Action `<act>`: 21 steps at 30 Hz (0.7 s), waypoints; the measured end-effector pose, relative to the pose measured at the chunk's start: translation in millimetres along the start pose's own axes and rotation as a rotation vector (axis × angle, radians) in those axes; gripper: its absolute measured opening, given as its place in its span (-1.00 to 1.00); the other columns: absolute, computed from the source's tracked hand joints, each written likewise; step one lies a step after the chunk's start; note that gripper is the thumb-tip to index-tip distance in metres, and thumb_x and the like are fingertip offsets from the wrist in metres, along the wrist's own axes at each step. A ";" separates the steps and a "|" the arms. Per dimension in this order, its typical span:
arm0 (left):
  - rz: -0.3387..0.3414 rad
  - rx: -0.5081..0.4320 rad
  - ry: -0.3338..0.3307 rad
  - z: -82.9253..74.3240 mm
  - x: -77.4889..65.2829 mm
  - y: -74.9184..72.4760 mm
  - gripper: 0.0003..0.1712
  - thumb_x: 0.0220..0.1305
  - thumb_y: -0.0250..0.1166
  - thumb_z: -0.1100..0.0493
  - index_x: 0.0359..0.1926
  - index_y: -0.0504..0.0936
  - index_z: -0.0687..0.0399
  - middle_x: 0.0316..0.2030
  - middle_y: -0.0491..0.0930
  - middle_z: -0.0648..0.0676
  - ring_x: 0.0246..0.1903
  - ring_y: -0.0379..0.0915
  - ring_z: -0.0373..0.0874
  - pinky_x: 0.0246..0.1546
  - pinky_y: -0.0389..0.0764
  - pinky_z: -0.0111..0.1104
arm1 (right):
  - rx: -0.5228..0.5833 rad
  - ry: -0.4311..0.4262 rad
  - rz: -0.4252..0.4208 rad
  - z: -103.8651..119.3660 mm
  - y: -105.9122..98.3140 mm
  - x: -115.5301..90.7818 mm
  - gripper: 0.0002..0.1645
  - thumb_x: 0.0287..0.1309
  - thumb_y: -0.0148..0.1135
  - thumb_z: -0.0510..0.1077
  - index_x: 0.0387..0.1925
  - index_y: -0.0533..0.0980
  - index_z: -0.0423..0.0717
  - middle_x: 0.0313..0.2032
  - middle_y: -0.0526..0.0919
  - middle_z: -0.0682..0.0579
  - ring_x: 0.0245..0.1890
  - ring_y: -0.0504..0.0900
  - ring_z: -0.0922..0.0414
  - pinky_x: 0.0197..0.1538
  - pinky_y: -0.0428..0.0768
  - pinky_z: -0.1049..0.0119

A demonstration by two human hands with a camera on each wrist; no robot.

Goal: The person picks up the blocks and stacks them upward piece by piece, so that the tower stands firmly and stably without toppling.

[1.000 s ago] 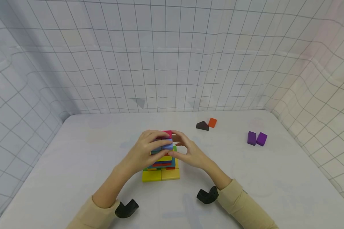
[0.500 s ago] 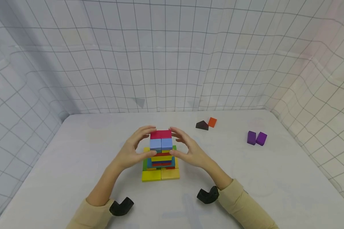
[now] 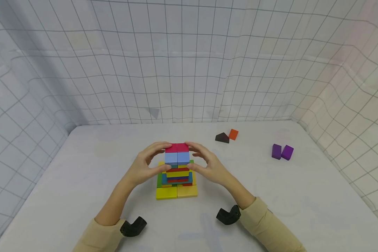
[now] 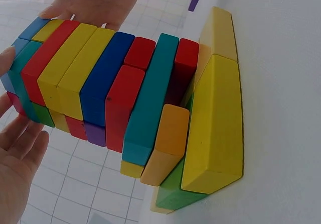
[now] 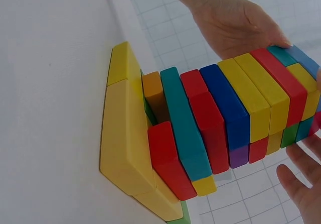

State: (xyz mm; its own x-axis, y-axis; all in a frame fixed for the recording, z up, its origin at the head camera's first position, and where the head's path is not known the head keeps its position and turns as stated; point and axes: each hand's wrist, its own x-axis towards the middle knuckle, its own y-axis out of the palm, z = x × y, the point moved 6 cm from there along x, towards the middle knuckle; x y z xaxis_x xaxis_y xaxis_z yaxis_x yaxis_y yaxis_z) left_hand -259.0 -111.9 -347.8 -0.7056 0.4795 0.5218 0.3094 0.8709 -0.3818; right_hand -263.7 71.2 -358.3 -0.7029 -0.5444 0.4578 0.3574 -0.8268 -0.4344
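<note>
A tower of coloured wooden blocks (image 3: 177, 174) stands upright on a yellow base block (image 3: 166, 193). Two light-blue blocks (image 3: 171, 159) lie side by side near its top, with pink-red blocks (image 3: 182, 147) above and behind them. My left hand (image 3: 141, 168) holds the upper left side, thumb in front and fingertips by the pink-red block. On the opposite side my right hand (image 3: 210, 167) grips the upper right the same way. Both wrist views show the stacked layers, including a long teal block (image 4: 150, 101) and a dark-blue block (image 5: 225, 103).
Beyond the tower, a dark brown angled block (image 3: 222, 138) and an orange block (image 3: 233, 134) lie on the white table (image 3: 97, 168). Two purple blocks (image 3: 276, 152) sit farther right. Grid-patterned cloth (image 3: 182, 70) surrounds the table's back and sides.
My left hand has shifted left from across the tower's front, uncovering the light-blue and pink-red blocks. Its fingertips and the right hand's have since closed in on the top. The tower stays in place.
</note>
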 end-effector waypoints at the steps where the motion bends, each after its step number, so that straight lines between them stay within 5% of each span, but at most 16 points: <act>1: -0.001 0.001 -0.001 -0.1 0.0 0.1 -0.37 -0.01 0.34 0.43 0.15 0.38 0.29 0.13 0.37 0.18 0.13 0.24 -0.17 0.15 0.34 -0.23 | 0.002 0.004 -0.003 0.7 0.0 0.1 -0.29 0.13 0.20 -0.24 0.30 0.17 -0.16 0.26 0.28 -0.06 0.20 0.32 0.05 0.17 0.38 0.11; 9: -0.005 0.021 -0.009 -0.3 -0.2 0.6 -0.37 -0.01 0.36 0.39 0.14 0.39 0.28 0.13 0.38 0.18 0.13 0.24 -0.19 0.15 0.35 -0.27 | -0.003 0.008 -0.009 30.4 -1.4 2.3 -0.32 0.09 0.18 -0.37 0.23 0.16 -0.42 0.21 0.28 -0.29 0.15 0.34 -0.13 0.09 0.41 -0.07; 21: -0.014 0.021 0.006 0.0 -1.1 1.7 -0.37 -0.02 0.36 0.40 0.14 0.39 0.29 0.12 0.38 0.19 0.12 0.24 -0.18 0.14 0.35 -0.36 | 0.006 0.033 0.013 34.3 -5.1 2.1 -0.26 0.05 0.16 -0.45 0.26 0.10 -0.40 0.25 0.23 -0.27 0.17 0.32 -0.15 0.12 0.38 -0.08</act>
State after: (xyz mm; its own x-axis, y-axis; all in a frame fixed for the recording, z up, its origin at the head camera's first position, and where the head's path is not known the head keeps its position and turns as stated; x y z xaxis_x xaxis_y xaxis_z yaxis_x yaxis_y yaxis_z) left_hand -257.7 -110.9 -349.0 -0.7062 0.4677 0.5315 0.2856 0.8751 -0.3906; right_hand -246.0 69.4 -328.5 -0.7180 -0.5501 0.4264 0.3700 -0.8206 -0.4356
